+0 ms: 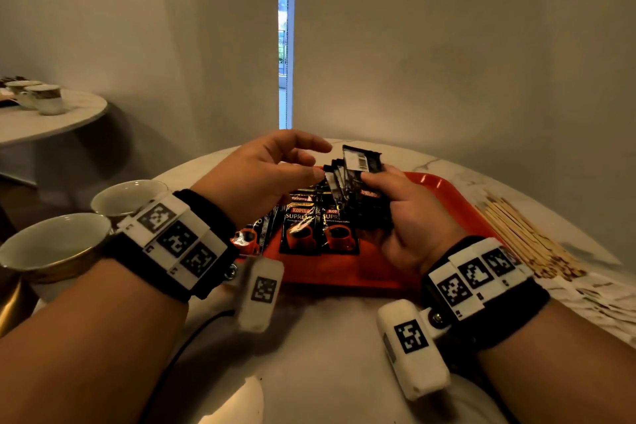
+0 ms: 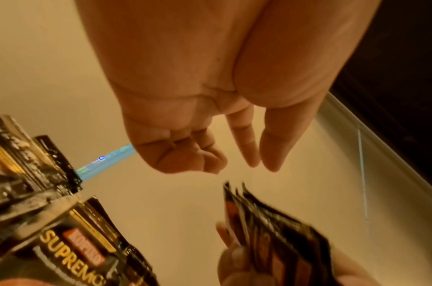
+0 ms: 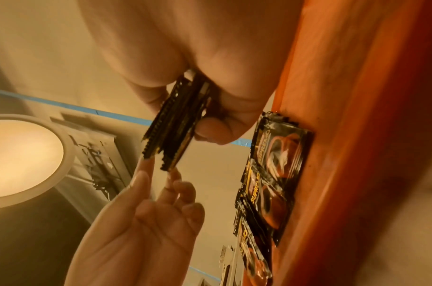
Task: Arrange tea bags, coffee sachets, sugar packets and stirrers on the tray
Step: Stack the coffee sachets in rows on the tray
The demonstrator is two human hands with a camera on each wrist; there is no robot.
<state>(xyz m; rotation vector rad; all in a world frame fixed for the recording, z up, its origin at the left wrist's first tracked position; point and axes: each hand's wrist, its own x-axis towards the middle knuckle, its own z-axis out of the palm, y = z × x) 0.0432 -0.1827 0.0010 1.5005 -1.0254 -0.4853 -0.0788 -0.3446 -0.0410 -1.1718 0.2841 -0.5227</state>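
Gripping a fanned bunch of black coffee sachets (image 1: 358,179) above the red tray (image 1: 457,203), the right hand (image 1: 402,217) pinches them between thumb and curled fingers, their serrated top edges pointing away from the wrist. The left hand (image 1: 261,172) hovers just beside the fan with its index finger and thumb extended toward the nearest sachet edge; in the right wrist view the fingertips (image 3: 146,164) reach the bottom corners of the bunch, though whether they actually touch cannot be told. The left hand holds nothing and its fingers are relaxed, the outer ones loosely curled.

On the tray under the hands lies a row of sachets (image 1: 318,227) face up, side by side and partly overlapping, printed with orange cups. The left end of the row is hidden behind the left wrist band, and the right end behind the held bunch.

Wooden stirrers (image 1: 526,237) lie in a loose heap on the bench (image 1: 327,337) just right of the tray, well apart from either hand. Pale packets (image 1: 599,296) lie near them at the right edge; their print is too blurred to read. Two cups (image 1: 55,244) stand at the left, partly covered by the left forearm.
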